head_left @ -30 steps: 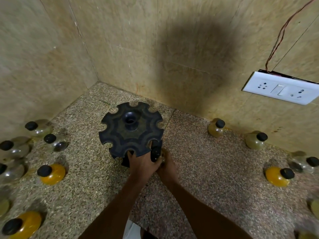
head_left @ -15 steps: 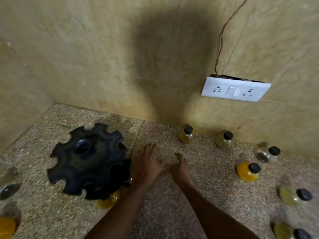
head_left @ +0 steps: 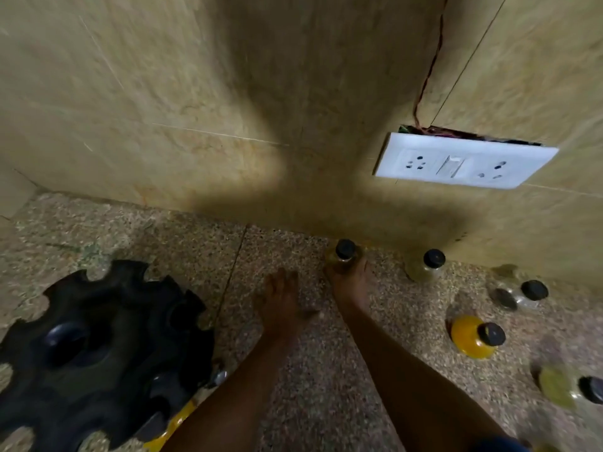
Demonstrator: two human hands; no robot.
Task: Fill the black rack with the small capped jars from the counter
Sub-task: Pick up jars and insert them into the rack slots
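The black rack [head_left: 98,350], a round notched disc, stands at the lower left; a yellow jar [head_left: 177,420] sits under its near rim. My right hand [head_left: 350,285] is stretched to the back wall, its fingers wrapped around the lower body of a pale jar with a black cap [head_left: 344,254]. My left hand [head_left: 280,305] hovers flat over the counter between the rack and that jar, fingers apart, holding nothing. More capped jars stand on the right: a pale one [head_left: 425,265], a clear one [head_left: 522,293], an orange one [head_left: 471,337] and a blurred yellow-green one [head_left: 564,391].
The speckled stone counter [head_left: 303,402] ends at a tiled beige wall just behind the jars. A white socket plate [head_left: 463,161] hangs loose on the wall above the right jars, with a red wire [head_left: 427,70] running up from it.
Both hands left the rack and moved right and toward the wall. My right hand has reached the pale jar and closed around it. The view has swung right.
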